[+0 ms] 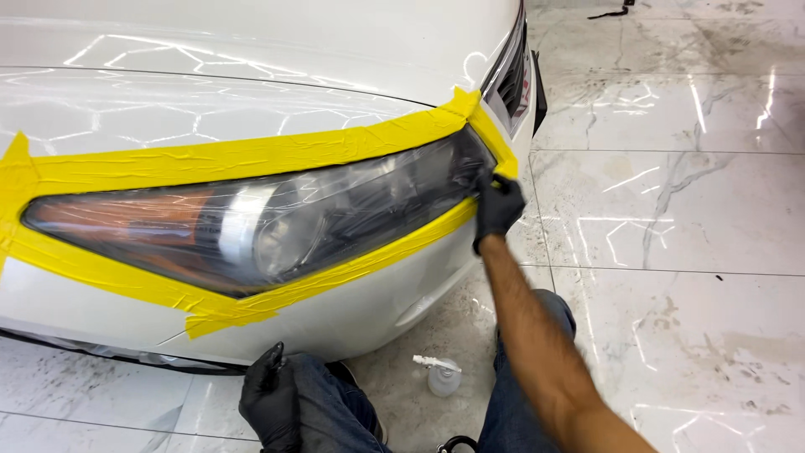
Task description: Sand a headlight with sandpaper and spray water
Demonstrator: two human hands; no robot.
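A white car's headlight [251, 222] fills the left half of the view, framed all round by yellow masking tape [251, 155]. My right hand [496, 205], in a black glove, presses its fingers against the lens at the headlight's inner tip, by the tape there. Whether something small lies under the fingers is hidden. My left hand [270, 403], also gloved in black, rests on my left knee below the bumper, fingers curled loosely, nothing visible in it.
A small clear spray bottle [441, 375] lies on the marble floor [671, 218] between my knees. The white bumper [352, 319] overhangs my legs. The car's grille [511, 80] is at the upper right. A dark object [457, 443] sits at the bottom edge.
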